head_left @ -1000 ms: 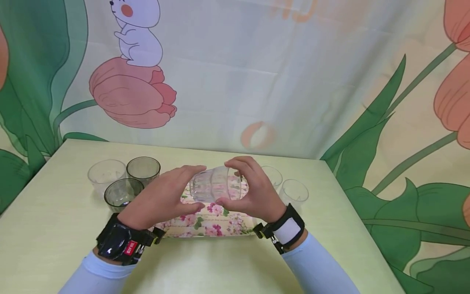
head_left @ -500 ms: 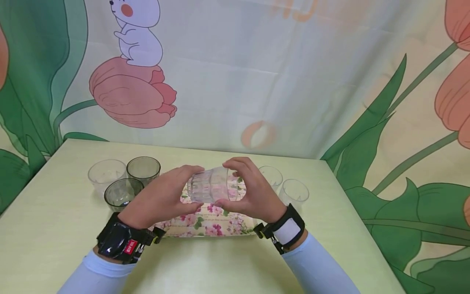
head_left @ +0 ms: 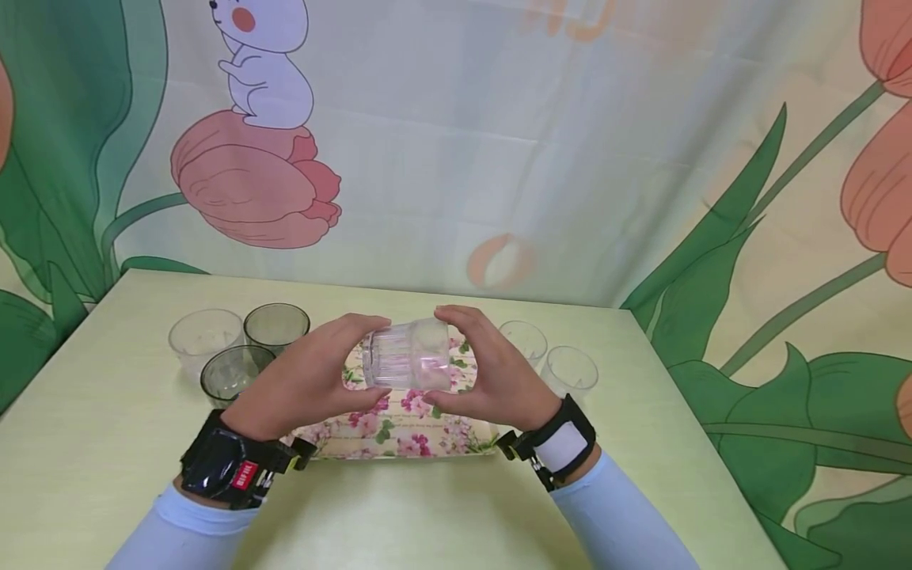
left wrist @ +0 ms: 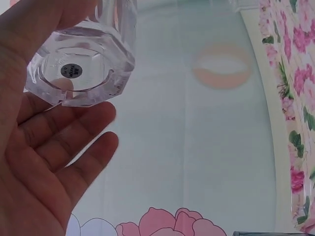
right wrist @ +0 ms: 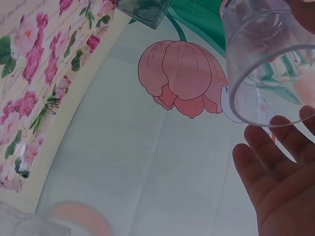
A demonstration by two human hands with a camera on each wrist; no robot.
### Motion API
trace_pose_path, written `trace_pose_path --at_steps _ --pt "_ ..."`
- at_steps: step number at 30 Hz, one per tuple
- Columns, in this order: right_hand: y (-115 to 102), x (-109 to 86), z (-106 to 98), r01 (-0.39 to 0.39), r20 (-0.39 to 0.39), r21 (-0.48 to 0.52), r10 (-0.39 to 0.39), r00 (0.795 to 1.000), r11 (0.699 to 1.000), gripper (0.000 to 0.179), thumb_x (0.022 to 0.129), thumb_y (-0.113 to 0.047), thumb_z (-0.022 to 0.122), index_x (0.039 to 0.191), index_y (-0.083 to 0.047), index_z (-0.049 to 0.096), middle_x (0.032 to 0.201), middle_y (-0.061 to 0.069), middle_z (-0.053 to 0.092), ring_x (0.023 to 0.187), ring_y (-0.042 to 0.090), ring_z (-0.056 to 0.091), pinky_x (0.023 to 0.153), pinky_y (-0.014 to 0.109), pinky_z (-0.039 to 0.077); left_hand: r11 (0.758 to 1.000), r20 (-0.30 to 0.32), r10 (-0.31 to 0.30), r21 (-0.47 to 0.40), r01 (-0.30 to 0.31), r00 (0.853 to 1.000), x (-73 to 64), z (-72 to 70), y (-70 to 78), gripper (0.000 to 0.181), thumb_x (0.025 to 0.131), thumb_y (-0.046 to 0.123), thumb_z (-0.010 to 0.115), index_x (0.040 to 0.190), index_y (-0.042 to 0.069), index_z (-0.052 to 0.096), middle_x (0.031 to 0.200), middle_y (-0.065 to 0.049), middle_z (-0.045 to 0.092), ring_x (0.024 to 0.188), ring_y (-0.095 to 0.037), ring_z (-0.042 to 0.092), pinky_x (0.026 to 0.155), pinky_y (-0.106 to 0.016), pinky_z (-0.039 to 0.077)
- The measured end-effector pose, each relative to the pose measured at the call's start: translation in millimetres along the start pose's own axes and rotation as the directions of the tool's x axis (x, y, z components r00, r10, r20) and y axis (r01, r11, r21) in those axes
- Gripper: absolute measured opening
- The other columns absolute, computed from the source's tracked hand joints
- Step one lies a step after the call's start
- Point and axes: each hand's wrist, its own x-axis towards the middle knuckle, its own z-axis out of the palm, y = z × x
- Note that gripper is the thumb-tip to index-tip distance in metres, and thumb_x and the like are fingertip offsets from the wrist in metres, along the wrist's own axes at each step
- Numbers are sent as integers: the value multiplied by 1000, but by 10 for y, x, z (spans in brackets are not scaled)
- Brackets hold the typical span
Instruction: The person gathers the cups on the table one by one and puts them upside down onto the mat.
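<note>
- Glass tumbler [head_left: 409,355] lies on its side in the air above the floral tray [head_left: 442,435], its long axis running left to right between left hand [head_left: 313,376] and right hand [head_left: 499,376].
- Left hand grips the base end between thumb and fingers; right hand grips the rim end likewise, so neither is clearly nearer.
- Counter [head_left: 399,514] carries the tray; left of it stand two smoky glasses [head_left: 276,326] and a wide clear glass [head_left: 205,336], right of it two clear cups [head_left: 571,370].
- Printed curtain [head_left: 427,158] hangs behind.

Soft light, dimmer wrist views
</note>
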Motion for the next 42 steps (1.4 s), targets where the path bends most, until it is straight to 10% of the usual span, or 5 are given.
trace_pose_path --at_steps 42 --pt "63 -41 146 -119 87 30 116 989 992 94 77 -40 87 149 -6 38 148 8 49 133 21 50 110 40 45 979 -123 203 20 -202 972 -28 -78 35 77 73 36 87 139 12 55 126 2 64 109 -9 62 90 -30 58"
